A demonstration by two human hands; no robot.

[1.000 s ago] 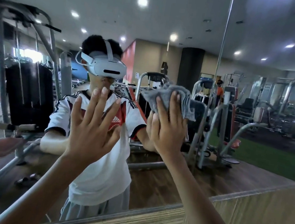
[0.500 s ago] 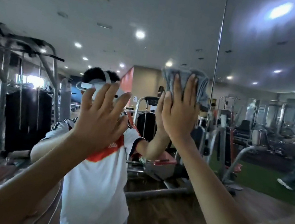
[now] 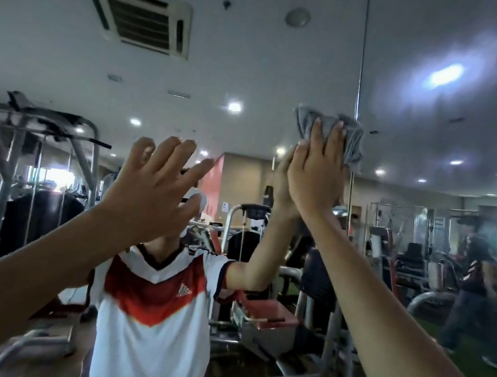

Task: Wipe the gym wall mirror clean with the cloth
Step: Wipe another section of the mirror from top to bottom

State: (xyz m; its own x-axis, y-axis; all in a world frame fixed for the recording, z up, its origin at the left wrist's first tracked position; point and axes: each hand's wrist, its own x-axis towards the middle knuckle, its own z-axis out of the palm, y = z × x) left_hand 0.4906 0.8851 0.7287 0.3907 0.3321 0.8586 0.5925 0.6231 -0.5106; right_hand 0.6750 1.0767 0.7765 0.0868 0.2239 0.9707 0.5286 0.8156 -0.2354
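The gym wall mirror (image 3: 258,62) fills the whole view and reflects the room and me. My right hand (image 3: 316,172) is raised high and presses a crumpled grey cloth (image 3: 351,139) flat against the glass, fingers straight, just left of the vertical seam (image 3: 360,85) between two mirror panels. My left hand (image 3: 152,191) is held up in front of the mirror at centre left with fingers spread and holds nothing; whether it touches the glass I cannot tell.
The mirror reflects weight machines (image 3: 33,190), a bench with a red pad (image 3: 267,315) and a ceiling air vent (image 3: 143,20). A person (image 3: 475,290) walks by in the reflection at the right. A smeared glare patch (image 3: 445,75) sits at upper right.
My right hand has slid the cloth upward on the glass, and my view has tilted up with it. My left hand stays raised and spread. The reflected person has walked further left.
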